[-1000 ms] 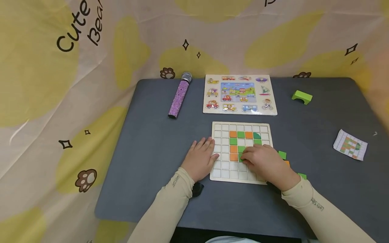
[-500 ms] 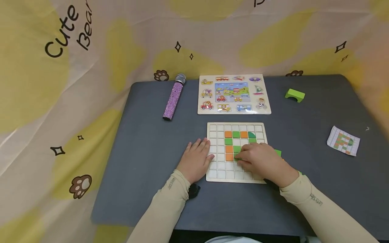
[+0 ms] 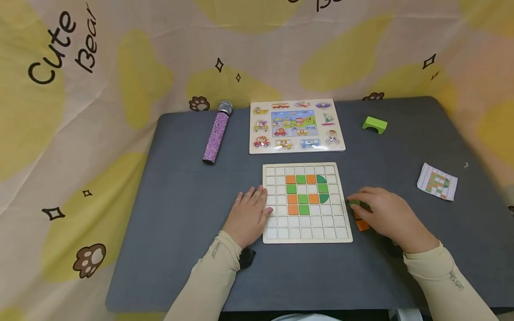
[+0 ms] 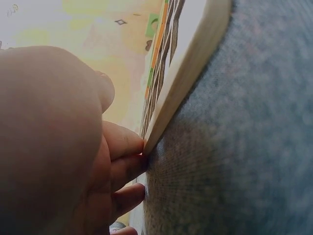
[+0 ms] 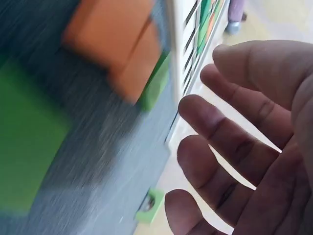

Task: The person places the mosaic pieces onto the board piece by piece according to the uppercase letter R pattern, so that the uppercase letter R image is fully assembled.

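A pale wooden grid board (image 3: 277, 233) lies on the table, with orange squares (image 3: 293, 209), green squares (image 3: 304, 209) and dark green rounded pieces (image 3: 324, 198) set in some of its cells. My left hand (image 3: 246, 216) lies flat at the left edge, fingertips touching the board's side in the left wrist view. Right of the board, my right hand (image 3: 391, 218) hovers with loosely bent fingers over loose orange blocks (image 3: 362, 225) and a green block (image 3: 354, 203). In the right wrist view nothing sits between its fingers, and more loose green (image 5: 24, 142) shows below.
Behind the board lies a vehicle picture puzzle (image 3: 297, 145), with a glittery purple microphone (image 3: 215, 138) to its left. A green arch block (image 3: 375, 125) stands at the back right. A small printed pattern card (image 3: 437, 182) rests further right. A patterned cloth (image 3: 257, 44) hangs behind.
My right hand has left the green square on the board and moved right to the loose blocks. My left hand stays at the board's edge. The head view has shifted a little.
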{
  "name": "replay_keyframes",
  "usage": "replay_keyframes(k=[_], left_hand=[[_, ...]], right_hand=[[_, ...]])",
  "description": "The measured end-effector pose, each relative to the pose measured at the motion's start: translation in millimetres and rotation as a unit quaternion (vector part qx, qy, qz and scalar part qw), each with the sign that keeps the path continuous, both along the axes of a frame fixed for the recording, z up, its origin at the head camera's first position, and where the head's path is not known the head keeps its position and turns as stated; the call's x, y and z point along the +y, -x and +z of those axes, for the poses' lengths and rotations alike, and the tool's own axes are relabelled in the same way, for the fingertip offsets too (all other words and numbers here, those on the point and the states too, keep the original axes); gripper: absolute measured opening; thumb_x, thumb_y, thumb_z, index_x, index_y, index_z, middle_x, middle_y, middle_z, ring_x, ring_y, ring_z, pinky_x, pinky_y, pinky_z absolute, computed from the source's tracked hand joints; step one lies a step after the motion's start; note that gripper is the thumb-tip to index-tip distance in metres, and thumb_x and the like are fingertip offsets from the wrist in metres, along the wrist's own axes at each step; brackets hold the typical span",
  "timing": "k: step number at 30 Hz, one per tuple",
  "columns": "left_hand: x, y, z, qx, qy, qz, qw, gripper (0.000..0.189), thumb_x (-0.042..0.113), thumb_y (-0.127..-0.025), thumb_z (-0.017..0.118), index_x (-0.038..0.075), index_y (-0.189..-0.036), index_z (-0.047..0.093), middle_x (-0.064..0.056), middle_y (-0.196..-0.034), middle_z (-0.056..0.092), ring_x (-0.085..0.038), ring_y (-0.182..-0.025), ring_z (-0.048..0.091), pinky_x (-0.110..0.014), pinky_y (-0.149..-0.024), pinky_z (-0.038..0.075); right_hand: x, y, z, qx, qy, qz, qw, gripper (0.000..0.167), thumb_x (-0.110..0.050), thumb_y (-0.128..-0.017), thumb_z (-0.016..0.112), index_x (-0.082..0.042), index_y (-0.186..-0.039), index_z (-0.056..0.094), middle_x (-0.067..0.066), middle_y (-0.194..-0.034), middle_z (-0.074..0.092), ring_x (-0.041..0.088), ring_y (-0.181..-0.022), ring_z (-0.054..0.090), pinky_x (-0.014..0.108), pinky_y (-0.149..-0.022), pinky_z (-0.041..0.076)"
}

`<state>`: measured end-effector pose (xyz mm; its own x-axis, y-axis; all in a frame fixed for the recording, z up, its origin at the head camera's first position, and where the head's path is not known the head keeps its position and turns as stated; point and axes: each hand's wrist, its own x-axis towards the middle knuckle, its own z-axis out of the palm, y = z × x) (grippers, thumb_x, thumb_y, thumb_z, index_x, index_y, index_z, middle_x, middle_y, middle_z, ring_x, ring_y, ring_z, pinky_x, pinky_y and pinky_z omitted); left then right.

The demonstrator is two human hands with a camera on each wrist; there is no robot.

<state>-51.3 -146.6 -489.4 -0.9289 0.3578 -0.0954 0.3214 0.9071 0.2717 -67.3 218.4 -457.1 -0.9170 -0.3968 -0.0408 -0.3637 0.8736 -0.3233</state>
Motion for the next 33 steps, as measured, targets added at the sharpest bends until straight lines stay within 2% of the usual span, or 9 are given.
replay_keyframes(k=[6, 12, 14, 16, 19, 21, 23, 29, 33], left_hand=[[0.3, -0.1, 1.1, -0.002, 0.001, -0.001, 1.0, 0.063, 0.042, -0.114, 0.044, 0.003, -0.164, 0.041, -0.012, -0.169, 0.037, -0.034, -0.159, 0.029, -0.058, -0.129, 0.019], [0.7, -0.6, 2.2, -0.003, 0.005, -0.001, 1.0, 0.063, 0.042, -0.115, 0.043, 0.002, -0.164, 0.04, -0.012, -0.169, 0.037, -0.034, -0.159, 0.028, -0.058, -0.129, 0.019], [0.6, -0.8, 2.8, -0.003, 0.006, -0.001, 1.0, 0.063, 0.042, -0.115, 0.043, 0.003, -0.164, 0.04, -0.012, -0.169, 0.037, -0.034, -0.159, 0.028, -0.058, -0.129, 0.019], [0.5, -1.0, 3.0, -0.003, 0.006, -0.002, 1.0, 0.063, 0.042, -0.115, 0.043, 0.003, -0.164, 0.04, -0.012, -0.17, 0.036, -0.034, -0.159, 0.028, -0.058, -0.129, 0.019], [0.3, -0.9, 3.0, -0.005, 0.004, -0.002, 1.0, 0.063, 0.042, -0.115, 0.043, 0.003, -0.164, 0.04, -0.012, -0.17, 0.036, -0.034, -0.159, 0.028, -0.058, -0.129, 0.019], [-0.1, -0.9, 3.1, -0.005, 0.005, -0.001, 1.0, 0.063, 0.043, -0.115, 0.043, 0.003, -0.164, 0.04, -0.012, -0.17, 0.036, -0.034, -0.159, 0.028, -0.058, -0.129, 0.02], [0.0, -0.9, 3.2, -0.005, 0.006, -0.001, 1.0, 0.064, 0.043, -0.115, 0.043, 0.003, -0.164, 0.04, -0.012, -0.17, 0.036, -0.034, -0.159, 0.029, -0.058, -0.129, 0.02], [1.0, -0.6, 2.7, -0.006, 0.016, 0.0, 0.9998, 0.065, 0.045, -0.115, 0.042, 0.005, -0.165, 0.039, -0.01, -0.171, 0.035, -0.032, -0.159, 0.028, -0.056, -0.129, 0.019], [0.3, -1.0, 1.7, -0.003, 0.018, 0.0, 0.9998, 0.064, 0.046, -0.115, 0.04, 0.005, -0.165, 0.039, -0.009, -0.171, 0.035, -0.032, -0.159, 0.028, -0.056, -0.129, 0.02]], right_hand=[[19.3, -2.4, -1.9, -0.014, -0.014, -0.033, 0.9993, 0.036, -0.019, -0.095, 0.083, -0.005, -0.127, 0.078, 0.022, -0.126, 0.071, 0.045, -0.116, 0.066, 0.068, -0.095, 0.054], [24.0, -6.9, -4.5, -0.016, -0.007, -0.03, 0.9994, 0.031, -0.022, -0.093, 0.084, -0.006, -0.12, 0.08, 0.016, -0.118, 0.075, 0.039, -0.107, 0.069, 0.066, -0.09, 0.056], [23.0, -8.6, -6.1, -0.015, -0.006, -0.025, 0.9996, 0.028, -0.025, -0.092, 0.086, -0.008, -0.114, 0.082, 0.012, -0.111, 0.076, 0.034, -0.098, 0.07, 0.061, -0.084, 0.058], [20.5, -10.5, -7.9, -0.013, -0.009, -0.027, 0.9995, 0.027, -0.029, -0.09, 0.088, -0.01, -0.108, 0.083, 0.007, -0.101, 0.077, 0.027, -0.085, 0.068, 0.052, -0.072, 0.06], [15.8, -12.6, -10.2, -0.006, -0.013, -0.035, 0.9993, 0.024, -0.033, -0.088, 0.089, -0.014, -0.1, 0.082, -0.003, -0.081, 0.069, 0.017, -0.067, 0.057, 0.039, -0.054, 0.049], [12.2, -13.1, -11.0, -0.001, -0.015, -0.044, 0.9989, 0.022, -0.034, -0.088, 0.089, -0.015, -0.096, 0.081, -0.008, -0.072, 0.061, 0.013, -0.061, 0.05, 0.033, -0.049, 0.04], [9.4, -13.4, -11.4, 0.002, -0.016, -0.048, 0.9987, 0.021, -0.032, -0.088, 0.089, -0.015, -0.094, 0.079, -0.009, -0.067, 0.054, 0.012, -0.059, 0.048, 0.032, -0.048, 0.037], [3.7, -14.6, -8.1, 0.016, -0.009, -0.051, 0.9985, 0.016, -0.02, -0.082, 0.088, -0.013, -0.092, 0.078, -0.005, -0.077, 0.066, 0.014, -0.063, 0.052, 0.033, -0.05, 0.041], [-7.9, -15.6, -2.2, 0.06, 0.006, -0.019, 0.998, 0.015, -0.016, -0.079, 0.088, -0.013, -0.091, 0.08, 0.003, -0.091, 0.074, 0.021, -0.074, 0.061, 0.039, -0.056, 0.052]])
